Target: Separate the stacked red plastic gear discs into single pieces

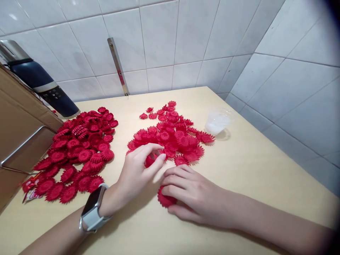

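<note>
Under the curled fingers of my right hand [193, 198] is a red petal-edged disc [165, 199], gripped close to the table surface. The disc is partly covered by those fingers. My left hand [140, 173], with a watch on its wrist, hovers at the near side of a loose heap of red petal-edged discs [183, 141]. Its thumb and forefinger are curved with a gap between their tips. I see no piece held there, and its other fingers are mostly hidden. To the left lies a second, denser pile of red fringed discs [84, 156].
A clear plastic cup [218, 122] with white contents stands right of the heap. At left are a cardboard box [23, 124], a metal wire frame [23, 147], a dark blue flask [45, 81] and small wrappers [33, 194]. Tiled walls border the table [252, 170].
</note>
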A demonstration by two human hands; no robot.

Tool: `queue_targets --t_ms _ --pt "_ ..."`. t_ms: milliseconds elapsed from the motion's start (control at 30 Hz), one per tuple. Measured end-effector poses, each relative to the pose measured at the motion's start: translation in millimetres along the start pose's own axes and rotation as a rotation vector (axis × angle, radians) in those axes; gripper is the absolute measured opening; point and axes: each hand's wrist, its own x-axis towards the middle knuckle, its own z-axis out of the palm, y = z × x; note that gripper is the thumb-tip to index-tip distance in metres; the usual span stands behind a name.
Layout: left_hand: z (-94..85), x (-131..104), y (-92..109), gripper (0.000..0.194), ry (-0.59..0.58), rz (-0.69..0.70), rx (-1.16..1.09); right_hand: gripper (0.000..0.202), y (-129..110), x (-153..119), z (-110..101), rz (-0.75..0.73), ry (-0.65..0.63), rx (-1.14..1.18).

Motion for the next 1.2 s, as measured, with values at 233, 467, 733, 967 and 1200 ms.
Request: queue_targets --t_ms 233,467,733,967,1200 --pt "-5.1 -1 -2 0.017 -0.127 0.021 -0.267 0.008 1 3 -14 0.500 0.279 0.692" --pt "-4.9 0 -1 0.018 -0.192 0.036 -0.311 0.011 9 3 -13 0.639 0.346 1.331" --pt "4.8 -2 -5 0.011 -0.105 -0.032 -0.272 0.015 3 5 -16 0.695 0.399 1.108" --pt "8.2 -7 -2 0.009 0.070 0.072 0.003 0.013 -9 1 -13 0.609 0.262 0.753" --pt "10.4 -13 4 0.010 0.013 0.143 -0.114 0.009 -3 3 -13 0.671 0.443 0.798"
